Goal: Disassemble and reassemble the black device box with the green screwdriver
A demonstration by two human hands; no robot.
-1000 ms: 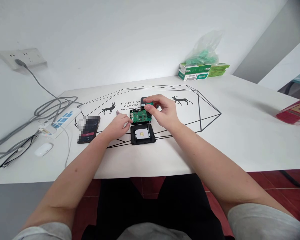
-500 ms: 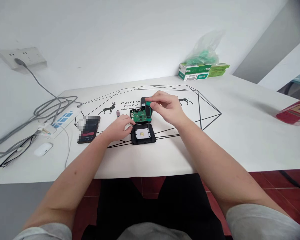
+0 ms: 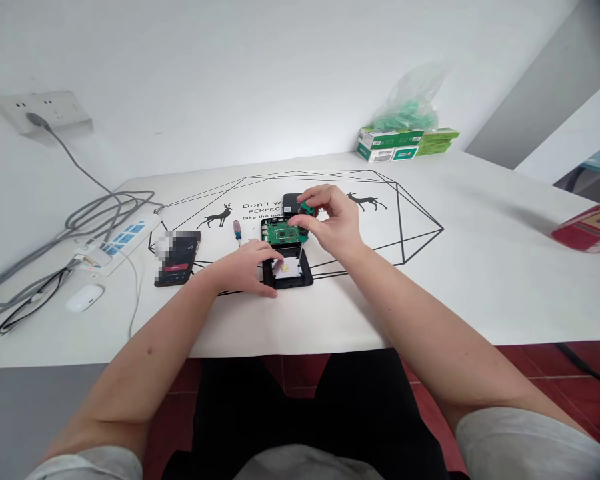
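A green-and-black screwdriver (image 3: 305, 217) is gripped by my right hand (image 3: 335, 220), its shaft pointing down to the right side of a black case part (image 3: 305, 275). Inside that part lies a white piece (image 3: 287, 268) with a small yellowish square. My left hand (image 3: 253, 267) rests over the left edge of the part, fingers spread, with a fingertip on the white piece. Just behind is a green circuit board (image 3: 279, 232) in a black housing. A black box-like piece (image 3: 291, 202) lies farther back, partly hidden by my right hand.
Left of the board lies a second screwdriver (image 3: 237, 230). Farther left are a phone (image 3: 183, 260), a power strip (image 3: 130, 240), grey cables (image 3: 90, 210) and a white mouse-like object (image 3: 85, 298). Green boxes (image 3: 393, 139) stand by the wall; a red package (image 3: 587, 230) is at the right.
My left hand has moved right and nearer, onto the case part's left edge, with its fingers more spread. The screwdriver handle has shifted right and tilted with my right hand.
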